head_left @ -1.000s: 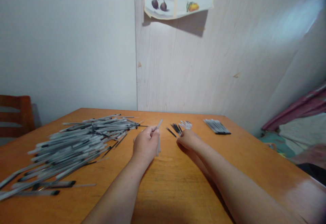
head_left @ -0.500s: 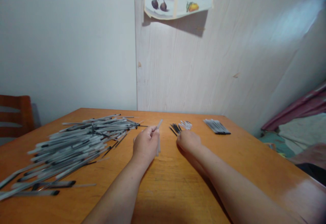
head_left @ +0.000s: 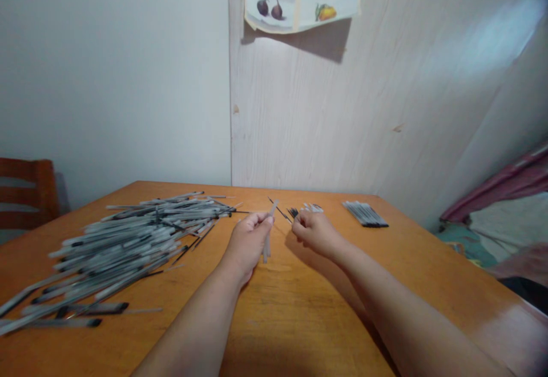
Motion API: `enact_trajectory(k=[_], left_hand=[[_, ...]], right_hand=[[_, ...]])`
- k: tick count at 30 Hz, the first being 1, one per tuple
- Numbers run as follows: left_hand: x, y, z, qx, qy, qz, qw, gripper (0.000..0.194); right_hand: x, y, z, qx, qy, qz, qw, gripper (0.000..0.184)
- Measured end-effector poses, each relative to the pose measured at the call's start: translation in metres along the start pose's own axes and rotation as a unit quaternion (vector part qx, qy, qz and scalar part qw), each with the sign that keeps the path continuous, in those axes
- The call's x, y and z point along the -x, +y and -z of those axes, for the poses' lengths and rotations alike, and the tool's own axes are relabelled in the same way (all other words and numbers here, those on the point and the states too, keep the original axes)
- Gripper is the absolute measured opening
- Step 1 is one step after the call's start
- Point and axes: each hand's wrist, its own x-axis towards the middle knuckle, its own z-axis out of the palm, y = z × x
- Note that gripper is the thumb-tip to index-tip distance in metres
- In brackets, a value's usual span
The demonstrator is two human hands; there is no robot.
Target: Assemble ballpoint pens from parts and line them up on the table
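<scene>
My left hand (head_left: 250, 240) is closed around a few frosted, translucent pen barrels (head_left: 266, 248), whose ends stick out above and below the fingers. To its right, my right hand (head_left: 315, 229) pinches a thin black pen refill (head_left: 279, 208) that slants up and left toward the barrels, apart from them. Behind my right hand lie a small bunch of black refills (head_left: 293, 212) and several short clear-white pieces (head_left: 312, 208), both partly hidden by it. What kind the short pieces are, I cannot make out.
A large loose heap of pens and barrels (head_left: 141, 234) covers the left of the wooden table (head_left: 274, 320). A neat row of pens with black ends (head_left: 365, 213) lies at the back right. A wall stands behind the table, and a wooden chair (head_left: 25, 194) is at the left.
My right hand has lifted from the bunch of black refills with one refill pinched in it. My left hand still grips the barrels and has shifted slightly right.
</scene>
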Motion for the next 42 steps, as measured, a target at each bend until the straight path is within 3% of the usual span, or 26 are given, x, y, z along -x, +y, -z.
enact_trajectory(k=[5, 14, 20, 24, 28, 33, 37, 42], left_hand=[[0.004, 0.008, 0.002, 0.071, -0.035, 0.033, 0.996, 0.038], [-0.002, 0.007, 0.005, 0.213, 0.000, 0.034, 0.977, 0.022], [-0.003, 0.005, 0.007, 0.242, -0.024, 0.053, 0.969, 0.017], [-0.001, 0.005, 0.005, 0.215, -0.043, 0.086, 0.972, 0.019], [0.001, 0.003, 0.005, 0.155, -0.060, 0.113, 0.980, 0.028], [0.003, 0.000, 0.003, 0.083, -0.062, 0.104, 0.989, 0.032], [0.003, -0.002, 0.000, 0.038, -0.052, 0.084, 0.994, 0.034], [0.002, -0.007, -0.002, -0.029, -0.041, 0.042, 0.998, 0.034]], right_hand=[[0.008, -0.015, -0.011, -0.168, -0.071, 0.031, 0.983, 0.015], [0.009, -0.024, -0.006, -0.283, -0.069, 0.021, 0.956, 0.013], [0.012, -0.035, -0.005, -0.389, 0.014, -0.007, 0.921, 0.019], [0.010, -0.037, -0.002, -0.463, 0.109, -0.034, 0.879, 0.025], [0.002, -0.027, 0.014, -0.500, 0.205, -0.046, 0.840, 0.023], [-0.003, -0.016, 0.048, -0.499, 0.270, -0.044, 0.822, 0.022], [0.001, -0.014, 0.074, -0.495, 0.274, -0.054, 0.823, 0.022], [0.006, -0.005, 0.095, -0.449, 0.235, -0.066, 0.859, 0.020]])
